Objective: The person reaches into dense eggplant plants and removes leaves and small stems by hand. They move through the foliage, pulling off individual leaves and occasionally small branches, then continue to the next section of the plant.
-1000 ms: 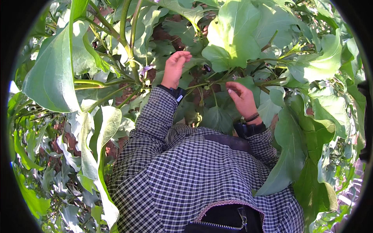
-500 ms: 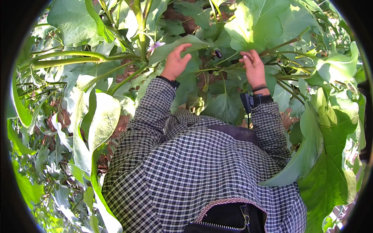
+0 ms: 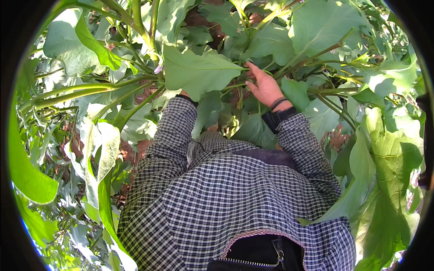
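A broad green eggplant leaf [image 3: 199,72] covers nearly all of my left hand [image 3: 184,93]; only a sliver shows by the dark cuff, and its fingers are hidden. My right hand [image 3: 267,88] is at the pointed end of that leaf, among thin stems. Its fingers reach to the left, with the thumb apart below them, and I see nothing held between them. A small dark spot [image 3: 247,63] shows by the fingertips, too little of it to name. On the right wrist are a black strap [image 3: 276,118] and a thin dark band.
Thick green stems [image 3: 77,92] cross at the left, and a brownish branch [image 3: 323,52] slants at the upper right. Large leaves [image 3: 384,171] hang close at the right, and a curled leaf [image 3: 106,149] at the left. Reddish soil [image 3: 142,147] shows through gaps.
My right hand has moved left and slightly down, to the leaf's tip. My left hand has slipped behind the leaf. The dark, shiny little fruit between my hands is now mostly hidden.
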Action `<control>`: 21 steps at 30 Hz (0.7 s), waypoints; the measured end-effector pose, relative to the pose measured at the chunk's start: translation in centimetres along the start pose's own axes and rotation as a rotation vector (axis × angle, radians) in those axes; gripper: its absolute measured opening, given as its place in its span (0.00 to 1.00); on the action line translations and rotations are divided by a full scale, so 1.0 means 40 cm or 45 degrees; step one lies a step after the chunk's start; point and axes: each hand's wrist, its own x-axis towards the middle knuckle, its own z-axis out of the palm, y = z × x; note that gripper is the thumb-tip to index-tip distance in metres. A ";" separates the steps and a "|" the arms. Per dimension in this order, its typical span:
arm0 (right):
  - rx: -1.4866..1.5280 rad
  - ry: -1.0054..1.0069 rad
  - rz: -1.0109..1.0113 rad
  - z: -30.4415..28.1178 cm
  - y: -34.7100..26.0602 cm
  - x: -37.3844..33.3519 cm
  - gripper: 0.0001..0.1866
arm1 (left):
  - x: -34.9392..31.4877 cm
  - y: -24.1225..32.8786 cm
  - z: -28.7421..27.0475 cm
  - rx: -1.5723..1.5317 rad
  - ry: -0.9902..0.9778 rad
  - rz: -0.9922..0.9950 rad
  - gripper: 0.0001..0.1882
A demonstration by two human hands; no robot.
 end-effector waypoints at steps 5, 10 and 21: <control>-0.067 0.100 0.057 -0.034 0.004 0.050 0.36 | -0.006 0.030 -0.018 0.907 -0.057 -0.157 0.31; -0.233 -0.337 0.162 -0.079 0.020 0.124 0.35 | -0.002 0.035 -0.021 0.929 -0.030 -0.110 0.31; 0.177 0.001 0.077 -0.081 0.049 0.050 0.34 | -0.015 0.078 -0.002 0.905 0.163 0.119 0.28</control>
